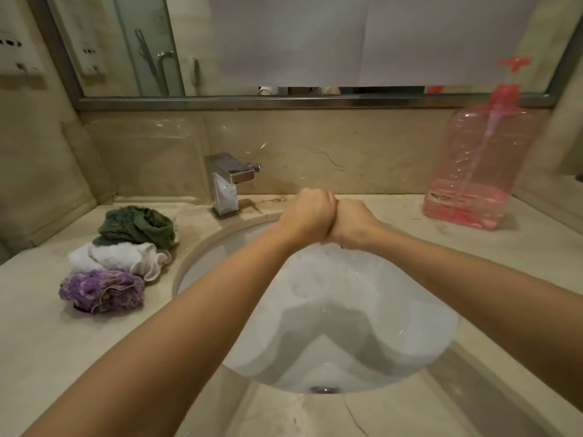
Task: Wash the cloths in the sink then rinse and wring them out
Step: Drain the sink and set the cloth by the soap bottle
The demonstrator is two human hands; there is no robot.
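While hands clench, sink holds water

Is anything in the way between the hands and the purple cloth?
Nothing visible. The purple cloth sits on the counter left of the sink. Both fists, left hand and right hand, hover pressed together above the basin.

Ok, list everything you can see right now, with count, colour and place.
green cloth: one, dark green, counter left of sink, farthest back
white cloth: one, white, between the other two
purple cloth: one, purple, nearest the camera
sink: one, white, centre
tap: one, chrome, behind sink, left
pump bottle: one, pink, counter right
mirror: one, above counter
left hand: fisted over sink, pressed against right
right hand: fisted; any cloth in either grip is hidden
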